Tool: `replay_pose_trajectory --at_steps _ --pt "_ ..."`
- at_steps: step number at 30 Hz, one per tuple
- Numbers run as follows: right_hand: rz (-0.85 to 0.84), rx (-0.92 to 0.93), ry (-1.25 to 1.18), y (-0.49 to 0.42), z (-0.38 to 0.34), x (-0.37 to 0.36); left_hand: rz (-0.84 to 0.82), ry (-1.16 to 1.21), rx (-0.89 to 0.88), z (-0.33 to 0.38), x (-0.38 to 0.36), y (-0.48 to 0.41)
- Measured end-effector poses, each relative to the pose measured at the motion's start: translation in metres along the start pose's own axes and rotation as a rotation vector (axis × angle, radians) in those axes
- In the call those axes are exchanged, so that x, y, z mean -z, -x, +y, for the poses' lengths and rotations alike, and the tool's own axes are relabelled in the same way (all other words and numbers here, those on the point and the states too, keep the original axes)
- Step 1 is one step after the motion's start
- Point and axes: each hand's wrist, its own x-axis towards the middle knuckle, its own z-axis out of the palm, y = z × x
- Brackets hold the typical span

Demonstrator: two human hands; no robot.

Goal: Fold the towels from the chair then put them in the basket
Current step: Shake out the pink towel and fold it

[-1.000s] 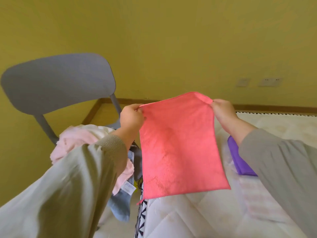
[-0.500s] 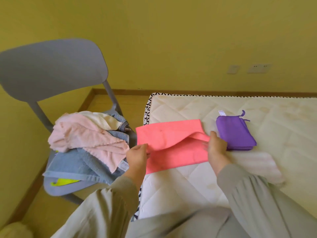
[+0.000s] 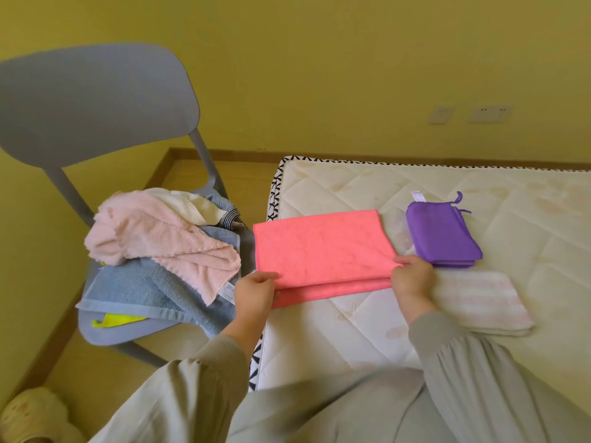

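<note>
Coral towel (image 3: 323, 251): left hand (image 3: 254, 292) and right hand (image 3: 412, 279) pinch its upper layer, fingers hidden underneath.

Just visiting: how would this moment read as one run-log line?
step: folding coral towel on mattress | left hand: pinches near-left corner | right hand: pinches near-right corner | chair: unfolded towels piled

Loose grey-green long sleeves (image 3: 198, 388) with ribbed cuffs, matching grey-green garment across the lap, bare hands (image 3: 256, 290)

Bright even light, soft shadows, curved edges
</note>
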Motion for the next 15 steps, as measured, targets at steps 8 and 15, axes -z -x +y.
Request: replay_pose_trajectory --at_steps 8,15 --pt "-0.028 0.097 0.150 0.006 0.002 0.003 0.017 -0.287 -0.114 -0.012 0.002 0.010" --pt "-0.043 0.128 0.232 0.005 0.001 0.006 0.002 -0.385 -0.222 -0.021 0.010 0.016"
